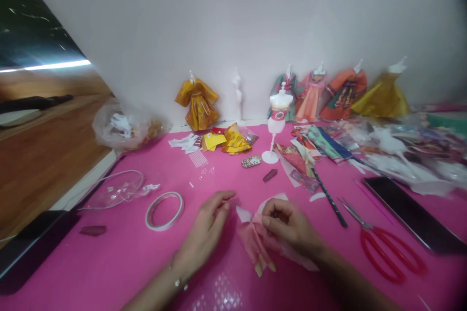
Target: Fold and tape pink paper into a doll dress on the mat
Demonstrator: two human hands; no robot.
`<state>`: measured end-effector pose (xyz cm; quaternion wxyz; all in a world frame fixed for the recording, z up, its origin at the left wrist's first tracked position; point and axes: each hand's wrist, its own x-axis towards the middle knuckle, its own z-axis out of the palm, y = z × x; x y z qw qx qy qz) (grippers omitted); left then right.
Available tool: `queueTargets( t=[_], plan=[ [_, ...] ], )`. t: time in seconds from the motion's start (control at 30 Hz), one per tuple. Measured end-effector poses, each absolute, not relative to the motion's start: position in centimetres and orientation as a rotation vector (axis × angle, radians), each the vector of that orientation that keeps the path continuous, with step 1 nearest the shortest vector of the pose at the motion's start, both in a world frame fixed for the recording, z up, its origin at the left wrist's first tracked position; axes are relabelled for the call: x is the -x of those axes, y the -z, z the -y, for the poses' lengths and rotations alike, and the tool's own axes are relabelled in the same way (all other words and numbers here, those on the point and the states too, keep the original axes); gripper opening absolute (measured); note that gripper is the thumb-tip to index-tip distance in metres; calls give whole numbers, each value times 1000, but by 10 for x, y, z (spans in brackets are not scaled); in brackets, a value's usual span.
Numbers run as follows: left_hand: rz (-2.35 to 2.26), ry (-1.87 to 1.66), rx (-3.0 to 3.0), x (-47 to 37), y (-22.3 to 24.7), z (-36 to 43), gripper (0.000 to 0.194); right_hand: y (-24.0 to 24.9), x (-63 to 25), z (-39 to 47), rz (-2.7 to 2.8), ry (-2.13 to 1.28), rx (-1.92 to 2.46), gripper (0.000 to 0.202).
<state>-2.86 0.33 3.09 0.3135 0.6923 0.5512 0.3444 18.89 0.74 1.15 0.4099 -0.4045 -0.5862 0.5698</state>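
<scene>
Thumb and fingers of my right hand [288, 221] are pinched on the upper edge of a small pink piece of doll clothing [251, 240]. This thin cloth has pale corners and yellowish tips at its lower end, and part of it lies beneath my right hand. Just left of the cloth, my left hand [211, 218] is held with its fingers loosely bent and apart, with nothing visible in it. Beyond both hands stands a white doll dress form [276, 124] with a pink band round its waist.
Red-handled scissors [383, 243], a dark pencil [330, 199] and a black phone [416, 211] lie on the right. A tape roll [165, 211] lies left. Behind are a sparkly oval case [251, 161], fabric scraps [235, 140] and dressed doll forms [197, 102] along the wall.
</scene>
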Motion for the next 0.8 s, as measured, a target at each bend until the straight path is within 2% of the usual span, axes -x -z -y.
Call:
queueTargets(
  t=[0.17, 0.33, 0.53, 0.67, 0.8],
  plan=[
    [-1164, -924, -1327, 11, -21, -9, 31, -14, -194, -10, 1334, -1547, 904, 27],
    [-864, -889, -1167, 10, -2, -12, 54, -16, -193, -9, 1251, -1612, 843, 32],
    [-776, -816, -1018, 1, -8, -12, 61, -12, -195, -11, 1225, -1718, 738, 32],
    [-872, -831, -1101, 4, -21, -8, 47, -12, -197, -11, 1138, -1808, 726, 29],
    [-928, -785, -1195, 8, -26, -6, 8, -16, -197, -8, 1083, -1865, 717, 26]
  ],
)
